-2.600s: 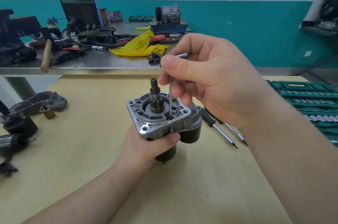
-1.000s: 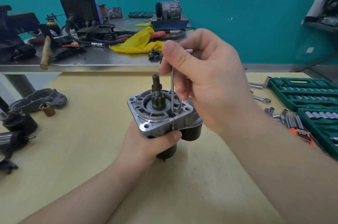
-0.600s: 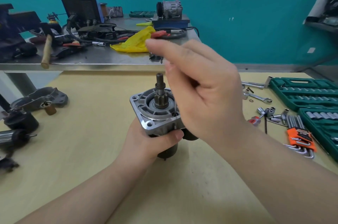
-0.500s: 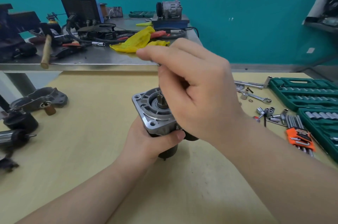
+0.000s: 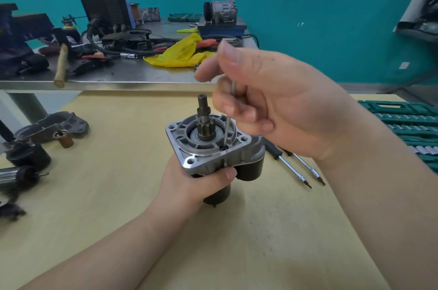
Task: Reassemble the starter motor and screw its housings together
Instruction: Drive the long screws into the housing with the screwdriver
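The left hand (image 5: 189, 183) grips the upright starter (image 5: 208, 145) from below above the table (image 5: 94, 195), thumb across its flange, while the right hand (image 5: 272, 104), fingers curled, pinches a hex key (image 5: 228, 123) standing in a flange screw hole.

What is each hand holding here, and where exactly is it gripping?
The left hand grips the starter motor around its body, just under the flange. The right hand pinches the upper end of a thin hex key in its fingers.
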The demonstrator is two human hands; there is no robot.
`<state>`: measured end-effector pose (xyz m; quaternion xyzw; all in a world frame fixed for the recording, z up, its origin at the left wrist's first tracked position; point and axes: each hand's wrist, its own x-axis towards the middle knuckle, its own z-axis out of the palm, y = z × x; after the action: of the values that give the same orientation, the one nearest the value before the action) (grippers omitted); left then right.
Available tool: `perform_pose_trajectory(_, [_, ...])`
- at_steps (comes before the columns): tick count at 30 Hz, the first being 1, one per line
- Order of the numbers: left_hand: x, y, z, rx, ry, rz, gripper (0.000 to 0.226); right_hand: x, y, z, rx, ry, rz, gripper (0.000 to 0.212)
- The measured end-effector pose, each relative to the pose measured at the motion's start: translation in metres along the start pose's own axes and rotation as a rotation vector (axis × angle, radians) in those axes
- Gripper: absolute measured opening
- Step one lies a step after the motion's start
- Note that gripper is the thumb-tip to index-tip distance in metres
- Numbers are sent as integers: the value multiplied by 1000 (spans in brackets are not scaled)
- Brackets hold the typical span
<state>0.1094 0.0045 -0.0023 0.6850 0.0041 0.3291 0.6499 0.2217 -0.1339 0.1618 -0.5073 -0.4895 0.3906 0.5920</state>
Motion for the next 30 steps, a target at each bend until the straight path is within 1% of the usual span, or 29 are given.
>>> perform_pose_trajectory(2, [0, -1, 0, 20, 7, -1, 50, -2, 2, -4, 62, -54, -3, 20])
perform_pose_trajectory(3, [0, -1, 0, 32, 12, -2, 50, -2, 4, -5, 70, -36, -24, 18])
perform_pose_trajectory(5, [0, -3, 0, 46, 20, -13, 51, -2, 12, -1, 17, 88, -124, 13])
perform_pose_trajectory(7, [-1, -2, -1, 46, 14, -27, 53, -2, 21, 4, -114, 243, -242, 12])
perform_pose_trajectory(8, [-1, -2, 0, 47, 9, -32, 54, -3, 25, 5, -163, 283, -266, 11])
perform_pose_trajectory(9, [0, -1, 0, 46, 7, -33, 53, -5, 27, 4, -194, 287, -259, 11])
perform_pose_trajectory(12, [1, 1, 1, 33, 18, -31, 48, -11, 27, -1, -300, 186, -138, 18])
perform_pose_trajectory(13, [1, 1, 1, 29, 23, -29, 47, -12, 27, -2, -334, 176, -120, 17])
perform_pose_trajectory(15, [1, 0, 1, 28, 27, -23, 47, -13, 26, 0, -385, 219, -150, 18])
perform_pose_trajectory(19, [1, -3, 0, 22, 8, -36, 56, -13, 31, 9, -461, 320, -253, 18])
perform_pose_trajectory(23, [1, -4, 0, 34, 27, -37, 53, -11, 35, 17, -450, 357, -265, 15])
perform_pose_trajectory(25, [1, -4, 0, 33, 27, -37, 50, -10, 34, 18, -486, 350, -291, 14])
perform_pose_trajectory(26, [1, -4, 0, 30, 25, -37, 49, -10, 33, 17, -540, 339, -316, 24])
perform_pose_trajectory(28, [1, -4, 0, 31, 20, -33, 48, -10, 35, 18, -676, 310, -414, 58])
perform_pose_trajectory(29, [1, -4, 0, 35, 17, -27, 49, -9, 37, 19, -731, 306, -477, 66])
perform_pose_trajectory(30, [1, -4, -1, 40, 17, -21, 50, -8, 38, 20, -760, 304, -531, 67])
